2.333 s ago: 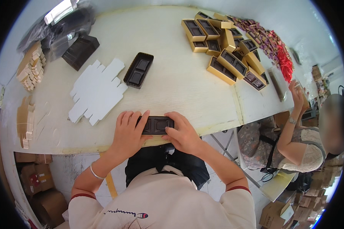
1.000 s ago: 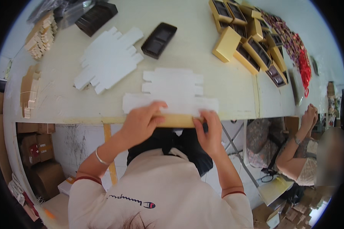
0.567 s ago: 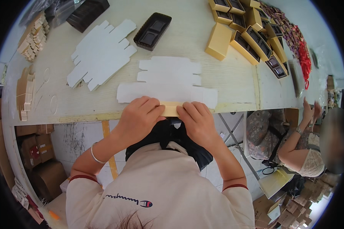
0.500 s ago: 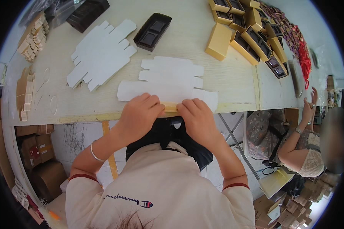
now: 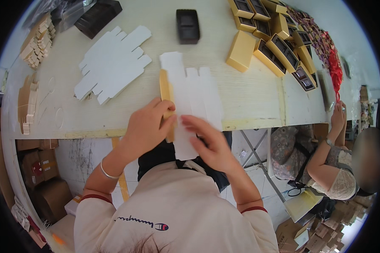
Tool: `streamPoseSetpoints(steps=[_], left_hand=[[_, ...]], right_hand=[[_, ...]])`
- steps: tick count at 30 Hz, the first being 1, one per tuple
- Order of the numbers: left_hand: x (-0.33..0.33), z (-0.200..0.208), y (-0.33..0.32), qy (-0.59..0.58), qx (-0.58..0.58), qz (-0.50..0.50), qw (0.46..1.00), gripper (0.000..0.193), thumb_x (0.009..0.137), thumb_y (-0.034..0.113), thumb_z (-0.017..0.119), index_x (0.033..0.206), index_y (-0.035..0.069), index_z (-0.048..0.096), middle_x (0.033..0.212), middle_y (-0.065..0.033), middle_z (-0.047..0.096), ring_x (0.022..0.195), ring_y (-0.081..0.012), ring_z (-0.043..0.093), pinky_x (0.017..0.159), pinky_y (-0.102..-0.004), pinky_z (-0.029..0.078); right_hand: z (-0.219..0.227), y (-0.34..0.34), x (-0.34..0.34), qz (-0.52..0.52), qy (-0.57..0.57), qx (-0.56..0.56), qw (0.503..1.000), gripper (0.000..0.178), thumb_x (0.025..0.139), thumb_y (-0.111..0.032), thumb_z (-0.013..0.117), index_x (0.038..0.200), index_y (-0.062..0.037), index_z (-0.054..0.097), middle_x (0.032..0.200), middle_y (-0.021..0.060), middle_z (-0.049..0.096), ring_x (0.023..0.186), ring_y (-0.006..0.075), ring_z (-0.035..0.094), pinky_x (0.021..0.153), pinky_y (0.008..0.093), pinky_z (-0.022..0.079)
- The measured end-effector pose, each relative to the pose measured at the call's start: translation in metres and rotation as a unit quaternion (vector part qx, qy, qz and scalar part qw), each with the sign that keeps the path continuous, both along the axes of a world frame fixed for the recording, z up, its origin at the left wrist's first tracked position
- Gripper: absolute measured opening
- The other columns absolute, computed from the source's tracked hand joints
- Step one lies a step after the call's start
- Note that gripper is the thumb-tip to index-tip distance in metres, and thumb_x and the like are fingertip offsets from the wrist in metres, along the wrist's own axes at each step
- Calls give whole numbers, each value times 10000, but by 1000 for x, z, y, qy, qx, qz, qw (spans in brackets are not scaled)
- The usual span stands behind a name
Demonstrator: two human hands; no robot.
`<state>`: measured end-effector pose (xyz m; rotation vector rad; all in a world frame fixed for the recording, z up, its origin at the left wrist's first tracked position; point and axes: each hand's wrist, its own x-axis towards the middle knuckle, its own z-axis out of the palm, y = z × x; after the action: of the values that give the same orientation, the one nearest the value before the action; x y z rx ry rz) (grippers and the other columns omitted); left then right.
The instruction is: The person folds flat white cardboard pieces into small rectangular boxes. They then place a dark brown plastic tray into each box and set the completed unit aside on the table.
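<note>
We saw bright, even daylight, soft shadows under the hands, mild glare on the pale table, heavy fisheye bending near the black rim, perhaps slight motion blur, far corner washed out.

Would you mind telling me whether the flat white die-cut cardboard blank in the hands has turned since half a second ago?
Yes. The flat white die-cut cardboard blank lay along the table edge; now it crosses it.

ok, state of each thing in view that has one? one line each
left hand: gripping the folded gold flap of the box blank
right hand: open, flat on the blank
box blank: mostly flat, white side up, overhanging the table edge
stack of white blanks: flat, unfolded
black tray: empty, alone
gold boxes: mostly open, dark trays inside
gold box: closed
</note>
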<state>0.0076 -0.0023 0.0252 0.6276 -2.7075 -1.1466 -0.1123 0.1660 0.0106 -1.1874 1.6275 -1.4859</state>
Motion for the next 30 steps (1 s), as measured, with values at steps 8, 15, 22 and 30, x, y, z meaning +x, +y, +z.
streamPoseSetpoints(steps=[8,15,22,30], left_hand=[[-23,-5,-31,42,-123,-112,985,202,860,1,532,1048,70,557,941,-82,609,768,-295,588,663,-368,467],[-33,-4,-39,48,-130,-194,971,87,820,16,580,888,49,623,909,-57,591,823,-263,576,694,-346,473],[-18,12,-30,-1,-91,-176,980,358,760,290,729,981,29,622,997,-68,571,891,-270,520,767,-371,462],[-15,8,-18,28,-174,-189,966,464,719,373,773,994,39,605,1021,-60,534,882,-263,497,766,-362,458]], right_hand=[[-14,36,-30,56,545,7,836,473,712,-139,742,1156,-51,606,1266,147,556,1144,335,539,953,427,439],[1,-14,-27,-9,383,108,918,279,712,-125,738,948,-50,608,1054,122,572,990,290,560,836,396,448],[-19,0,-26,31,515,-47,855,242,744,-114,683,967,-54,611,1077,106,557,1032,243,544,856,364,440],[-1,-15,-33,92,476,22,874,186,715,-115,669,858,-44,576,942,73,560,896,253,560,753,374,454]])
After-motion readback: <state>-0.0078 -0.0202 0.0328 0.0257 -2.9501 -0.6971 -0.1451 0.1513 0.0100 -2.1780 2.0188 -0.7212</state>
